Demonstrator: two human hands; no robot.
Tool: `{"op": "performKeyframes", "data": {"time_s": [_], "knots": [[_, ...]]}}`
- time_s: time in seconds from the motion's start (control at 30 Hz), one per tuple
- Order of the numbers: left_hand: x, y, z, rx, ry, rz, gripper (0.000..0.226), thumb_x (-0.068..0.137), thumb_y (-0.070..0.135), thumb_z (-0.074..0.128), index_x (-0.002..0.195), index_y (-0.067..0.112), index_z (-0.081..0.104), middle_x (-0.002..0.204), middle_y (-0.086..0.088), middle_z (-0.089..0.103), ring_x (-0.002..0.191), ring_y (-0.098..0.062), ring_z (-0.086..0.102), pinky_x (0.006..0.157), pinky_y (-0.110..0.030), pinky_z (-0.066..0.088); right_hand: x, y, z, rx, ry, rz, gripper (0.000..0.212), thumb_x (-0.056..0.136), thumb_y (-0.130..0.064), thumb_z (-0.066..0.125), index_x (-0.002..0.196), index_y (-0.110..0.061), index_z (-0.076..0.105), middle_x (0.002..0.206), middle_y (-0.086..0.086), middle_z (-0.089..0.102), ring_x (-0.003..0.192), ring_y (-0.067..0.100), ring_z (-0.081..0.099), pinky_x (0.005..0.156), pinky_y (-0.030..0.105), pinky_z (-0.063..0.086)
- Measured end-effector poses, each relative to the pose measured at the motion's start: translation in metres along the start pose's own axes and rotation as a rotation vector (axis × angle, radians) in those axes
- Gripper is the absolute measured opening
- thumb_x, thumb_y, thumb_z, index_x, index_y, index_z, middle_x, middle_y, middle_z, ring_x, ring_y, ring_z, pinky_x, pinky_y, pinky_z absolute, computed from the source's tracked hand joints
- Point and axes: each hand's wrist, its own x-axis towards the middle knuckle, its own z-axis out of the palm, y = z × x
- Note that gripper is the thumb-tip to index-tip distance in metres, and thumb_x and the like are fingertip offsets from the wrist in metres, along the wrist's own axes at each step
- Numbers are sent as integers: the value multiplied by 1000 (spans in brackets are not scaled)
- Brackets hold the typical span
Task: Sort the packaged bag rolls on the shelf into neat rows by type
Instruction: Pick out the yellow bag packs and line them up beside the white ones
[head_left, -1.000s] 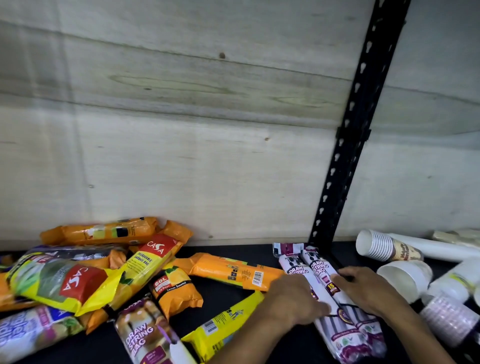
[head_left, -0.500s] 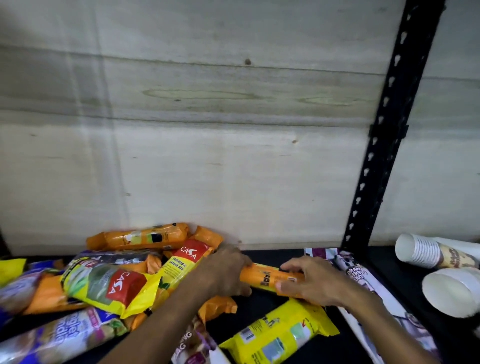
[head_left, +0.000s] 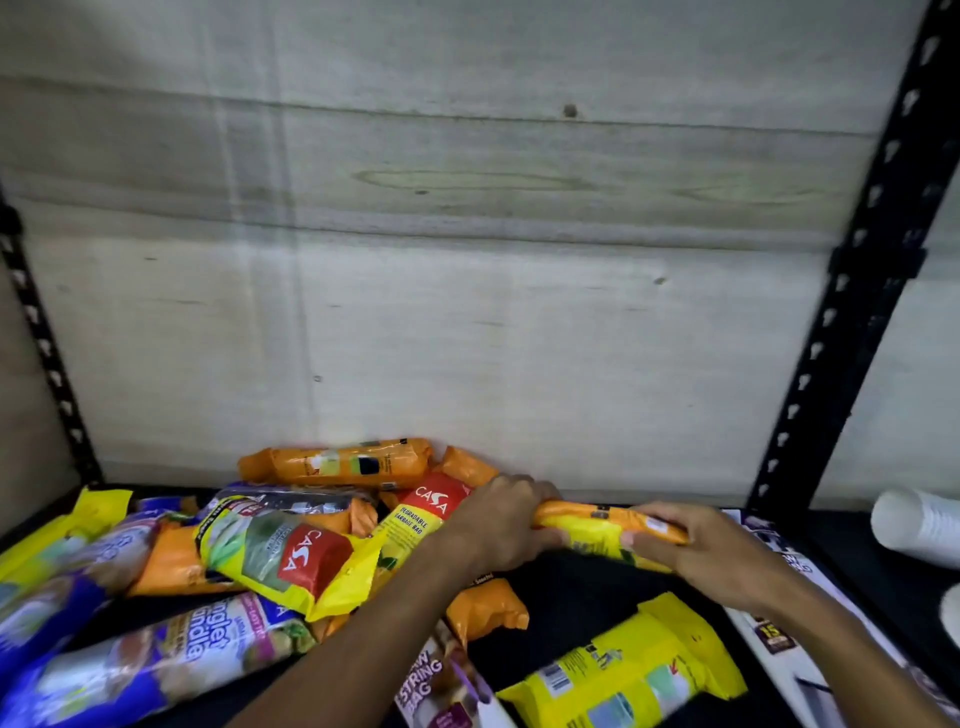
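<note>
An orange bag roll (head_left: 597, 525) lies crosswise near the back of the black shelf (head_left: 576, 597). My left hand (head_left: 501, 522) grips its left end and my right hand (head_left: 711, 558) grips its right end. Left of it lies a jumbled pile: another orange roll (head_left: 337, 462) against the back wall, yellow CASA packs (head_left: 291, 556), and purple-and-white packs (head_left: 156, 654). A yellow pack (head_left: 628, 675) lies in front of my hands. Purple-white draw string rolls (head_left: 774, 623) lie along the right side, partly under my right forearm.
A wooden back wall (head_left: 467, 312) closes the shelf. Black perforated uprights stand at the right (head_left: 852, 312) and at the left (head_left: 47, 364). White paper cup stacks (head_left: 914, 525) lie beyond the right upright.
Both hands left the purple-white draw string rolls at the right, moved left and took hold of the orange roll. The view has shifted left.
</note>
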Motion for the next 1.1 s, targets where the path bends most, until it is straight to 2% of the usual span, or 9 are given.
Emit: {"op": "performKeyframes", "data": {"time_s": [0.07,0.13,0.23,0.37,0.47,0.57,0.73,0.87,1.1], "knots": [[-2,2,-13,-53,29,-9,45,88,43,63,126,20,59,122,-7,65,111,-24,59,94,-34,47,-1,-9,-8,100,67,-8,21,80,-42,75,98,-31,75,88,-17,75,81,1,69,80,32,54],[-6,4,-28,-65,26,-28,45,89,45,61,127,21,58,123,-4,65,111,-23,59,95,-37,48,-3,-18,-14,184,127,-7,37,67,-52,78,96,-29,76,88,-16,75,79,0,69,73,27,52],[-20,-3,-53,-79,-22,-76,46,88,53,58,126,27,57,122,1,65,109,-20,59,95,-42,48,-2,-31,-14,265,184,-23,48,56,-61,79,92,-30,77,89,-11,77,81,8,72,76,31,56],[-50,-24,-87,-107,-29,-139,47,85,57,61,122,28,63,118,4,67,104,-18,61,92,-40,51,-2,-65,-1,394,130,-79,38,64,-45,82,98,-28,76,93,-8,77,82,10,74,74,27,58],[-80,-51,-112,-176,2,-213,46,83,56,65,118,26,66,110,6,69,97,-14,65,86,-32,53,0,-93,14,523,73,-132,39,66,-38,82,104,-29,75,97,-4,77,90,15,73,84,31,56],[-108,-84,-130,-223,32,-291,43,79,59,68,108,28,69,100,8,71,88,-10,69,79,-34,58,9,-122,36,590,-21,-167,40,69,-33,81,108,-25,72,102,-3,77,97,14,72,87,31,54],[-141,-135,-155,-231,59,-377,37,78,54,70,104,28,69,100,7,72,86,-7,69,76,-29,59,33,-166,78,614,-157,-171,38,73,-26,80,110,-22,71,105,-3,76,100,13,71,87,33,54],[-151,-171,-169,-172,49,-432,40,79,51,70,108,24,69,103,6,71,89,-8,68,79,-33,60,59,-193,110,555,-114,-142,34,73,-31,83,103,-25,71,98,-4,77,87,13,74,81,36,59],[-142,-220,-167,-259,201,-591,55,64,50,84,109,23,66,106,7,63,97,-14,62,76,-29,55,97,-205,146,369,-48,-44,44,71,-46,82,107,-25,67,101,-3,72,89,15,71,83,38,59]]}}
